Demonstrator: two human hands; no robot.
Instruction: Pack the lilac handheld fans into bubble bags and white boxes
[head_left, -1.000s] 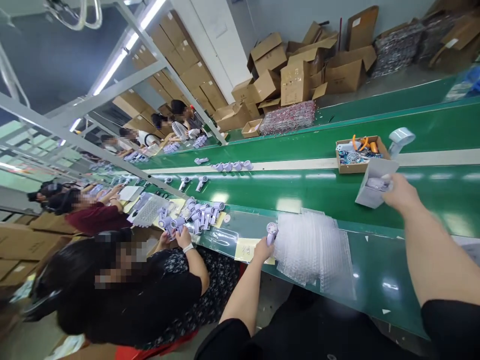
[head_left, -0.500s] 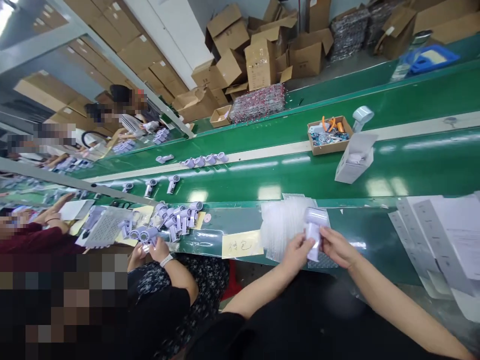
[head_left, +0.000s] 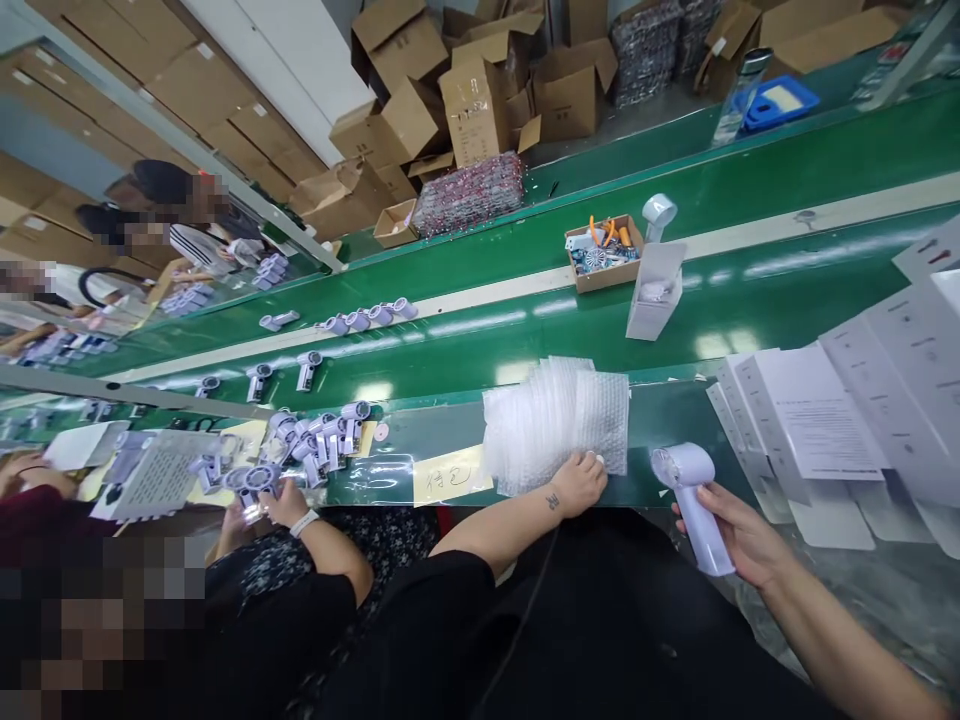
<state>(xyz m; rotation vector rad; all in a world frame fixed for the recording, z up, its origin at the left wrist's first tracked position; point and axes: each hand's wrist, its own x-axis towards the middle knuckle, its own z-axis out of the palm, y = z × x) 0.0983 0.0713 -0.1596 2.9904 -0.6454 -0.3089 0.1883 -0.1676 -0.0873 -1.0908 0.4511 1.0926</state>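
Observation:
A lavender handheld fan [head_left: 702, 520] is in my right hand [head_left: 750, 535], gripped by its handle to the right of my body, round head up and tilted left. In front of me lies a fanned stack of clear bubble-wrap bags [head_left: 536, 425] on the bench. My left hand [head_left: 583, 484] is at the near edge of that stack, its fingers curled and closed on the edge of a bubble-wrap bag. The fingertips are partly hidden.
White printed boxes and sheets [head_left: 817, 420] stand at the right. A yellow handwritten note [head_left: 452, 475] lies left of the bags. Beyond runs a green conveyor [head_left: 465, 345] with an open white box [head_left: 655, 300] and a parts carton [head_left: 609, 277]. A co-worker's hand [head_left: 289, 503] handles fans at left.
The fan has moved right and nearer me, now in my right hand alone. My left hand has let go of it and come down on the bubble-wrap bags. The view has shifted right.

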